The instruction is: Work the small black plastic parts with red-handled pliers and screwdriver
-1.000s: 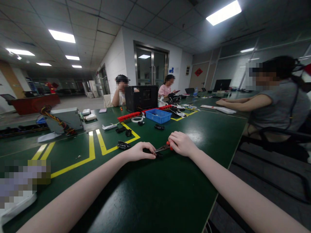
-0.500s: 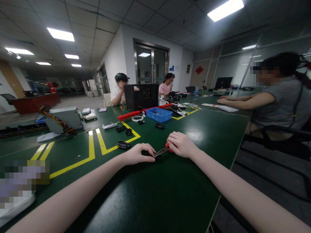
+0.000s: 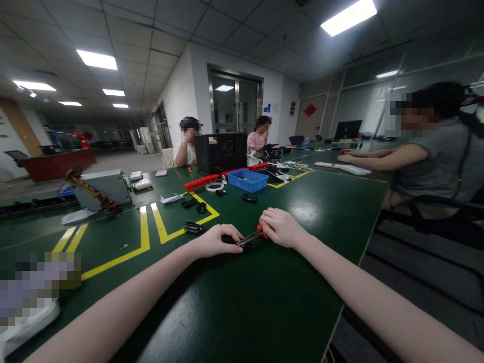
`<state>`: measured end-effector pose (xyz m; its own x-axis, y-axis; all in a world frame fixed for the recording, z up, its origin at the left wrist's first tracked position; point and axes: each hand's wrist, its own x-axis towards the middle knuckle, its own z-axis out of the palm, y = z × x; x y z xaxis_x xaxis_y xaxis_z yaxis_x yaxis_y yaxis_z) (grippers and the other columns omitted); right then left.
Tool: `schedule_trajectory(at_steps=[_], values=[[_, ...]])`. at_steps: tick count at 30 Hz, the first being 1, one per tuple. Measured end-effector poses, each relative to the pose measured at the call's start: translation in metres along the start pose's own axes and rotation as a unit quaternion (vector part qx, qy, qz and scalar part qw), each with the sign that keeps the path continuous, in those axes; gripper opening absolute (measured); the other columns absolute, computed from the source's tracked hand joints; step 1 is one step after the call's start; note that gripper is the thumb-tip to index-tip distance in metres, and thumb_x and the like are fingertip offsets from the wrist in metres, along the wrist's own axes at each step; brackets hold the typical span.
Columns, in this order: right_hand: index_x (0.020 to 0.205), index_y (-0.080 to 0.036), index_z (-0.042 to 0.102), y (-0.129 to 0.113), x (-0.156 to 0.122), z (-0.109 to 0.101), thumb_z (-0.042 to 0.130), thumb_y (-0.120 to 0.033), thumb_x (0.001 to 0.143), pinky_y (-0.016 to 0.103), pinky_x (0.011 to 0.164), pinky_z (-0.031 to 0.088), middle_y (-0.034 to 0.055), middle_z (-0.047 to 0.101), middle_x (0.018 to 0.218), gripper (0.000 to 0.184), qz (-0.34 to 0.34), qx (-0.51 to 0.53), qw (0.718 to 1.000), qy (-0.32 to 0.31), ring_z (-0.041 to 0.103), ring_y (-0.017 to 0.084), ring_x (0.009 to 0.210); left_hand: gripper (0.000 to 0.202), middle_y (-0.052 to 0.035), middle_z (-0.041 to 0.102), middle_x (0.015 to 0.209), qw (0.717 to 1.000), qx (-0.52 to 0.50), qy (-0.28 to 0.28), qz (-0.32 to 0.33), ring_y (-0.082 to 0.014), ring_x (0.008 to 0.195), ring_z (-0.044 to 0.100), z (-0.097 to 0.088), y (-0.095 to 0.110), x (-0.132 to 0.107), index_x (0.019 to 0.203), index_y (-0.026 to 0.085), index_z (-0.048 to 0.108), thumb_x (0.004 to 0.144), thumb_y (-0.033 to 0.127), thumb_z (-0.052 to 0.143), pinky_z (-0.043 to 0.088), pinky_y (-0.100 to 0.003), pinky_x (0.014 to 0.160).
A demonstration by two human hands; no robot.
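Observation:
My right hand [image 3: 280, 227] is closed around the red handles of long-nose pliers [image 3: 251, 237]. The pliers point left, and their tips meet the fingertips of my left hand [image 3: 221, 241]. Thumb and fingers of that hand are curled about a small dark part [image 3: 246, 245] low over the green table [image 3: 264, 302]. The part is mostly hidden by the fingers and the jaws, so its kind cannot be made out. Left of my left hand lies a black plastic piece [image 3: 193, 227].
A blue tray [image 3: 247, 181] stands beyond my hands, near a red strip [image 3: 202, 182], a white ring [image 3: 215, 187] and a black case [image 3: 221, 154]. Several black pieces lie by the yellow tape [image 3: 151, 247]. A metal power supply [image 3: 102, 189] is at left. Another person [image 3: 434, 146] sits at right.
Both hands and the pliers hold nearly the same pose. The whole view has shifted slightly; nothing has been let go or newly taken hold of.

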<state>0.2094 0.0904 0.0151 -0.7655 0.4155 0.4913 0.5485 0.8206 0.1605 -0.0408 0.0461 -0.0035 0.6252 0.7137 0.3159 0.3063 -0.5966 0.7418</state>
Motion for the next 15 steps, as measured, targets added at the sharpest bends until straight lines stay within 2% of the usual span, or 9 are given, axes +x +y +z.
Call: schedule_trajectory(at_steps=[15], values=[[0.075,-0.017,0.057,0.0005,0.0020,-0.0021,0.035,-0.027,0.093,0.030,0.067,0.032,0.0062,0.056,0.076,0.029,-0.004,0.005,1.000,-0.009,0.047,0.017,0.073,0.017,-0.0079,0.067,0.103,1.000,0.004,0.003,-0.012,-0.0188,0.096,0.062,0.0006,0.0035,0.0008,0.078,0.015,0.069,0.076,0.032,0.073,0.042,-0.033,0.093]])
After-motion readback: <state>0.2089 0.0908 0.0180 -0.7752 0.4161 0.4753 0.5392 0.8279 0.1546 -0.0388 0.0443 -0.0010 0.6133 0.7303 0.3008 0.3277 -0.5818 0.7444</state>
